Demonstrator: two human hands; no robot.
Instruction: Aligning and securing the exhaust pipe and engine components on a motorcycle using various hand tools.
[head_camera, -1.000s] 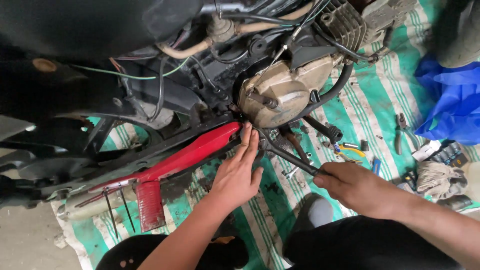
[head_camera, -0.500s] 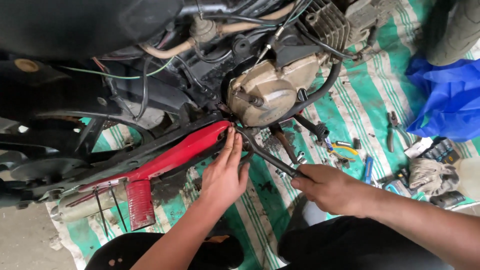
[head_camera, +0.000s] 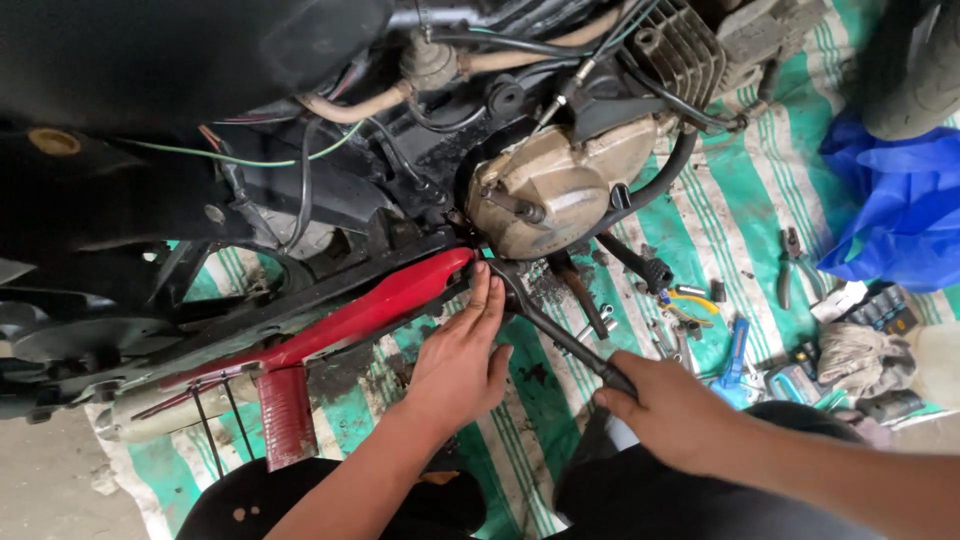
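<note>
The right hand (head_camera: 672, 408) is closed around the handle of a long black wrench (head_camera: 560, 330). The left hand (head_camera: 460, 352) lies open, fingertips steadying the wrench's head beneath the motorcycle's tan engine cover (head_camera: 560, 195), beside the red chain guard (head_camera: 350, 320).

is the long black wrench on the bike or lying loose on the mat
On the bike: the right hand grips the wrench, its head set beside the engine cover.

Mat (head_camera: 740, 190): green and white stripes. Frame panel (head_camera: 370, 310): red. Engine cover (head_camera: 560, 190): dull tan-gold, grimy. Wrench (head_camera: 560, 330): black. Plastic sheet (head_camera: 890, 200): blue. Frame and hoses (head_camera: 300, 190): black; one wire (head_camera: 250, 158) green. Rag (head_camera: 850, 355): grey-beige.
</note>
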